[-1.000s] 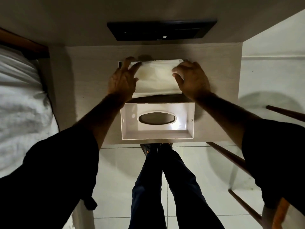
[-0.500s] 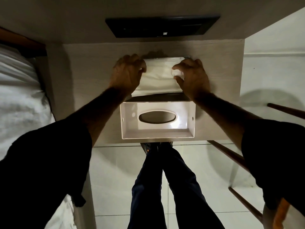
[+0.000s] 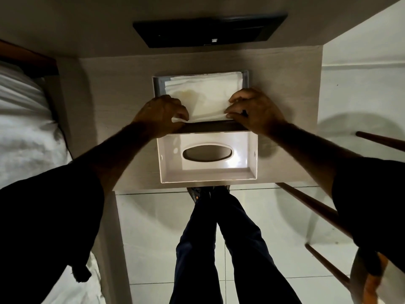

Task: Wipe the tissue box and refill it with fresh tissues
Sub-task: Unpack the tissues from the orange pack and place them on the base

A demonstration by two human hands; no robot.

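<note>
I look down on a pale wood-grain counter (image 3: 114, 88) set against a beige wall, with a black rectangular wall panel (image 3: 208, 29) above it. White bedding (image 3: 24, 128) lies to the left, and a white tiled floor (image 3: 153, 238) runs below, where my dark trouser legs (image 3: 219, 249) stand. To the right, brown wooden chair legs (image 3: 311, 207) slant across the floor, well clear of the work.

On the counter sits the grey rectangular tissue box base (image 3: 156, 84), filled with a white stack of folded tissues (image 3: 203, 93); a faint yellowish mark shows on the top sheet. Just in front, touching its near edge, lies the white plastic tissue box lid (image 3: 252, 159), turned inside up, its oval slot showing. It stands between me and the base, and my forearms reach over it.

My left hand (image 3: 160, 113) curls its fingers closed on the stack's near left corner. My right hand (image 3: 254, 110) pinches the near right corner, fingers narrow on the tissue edge.
</note>
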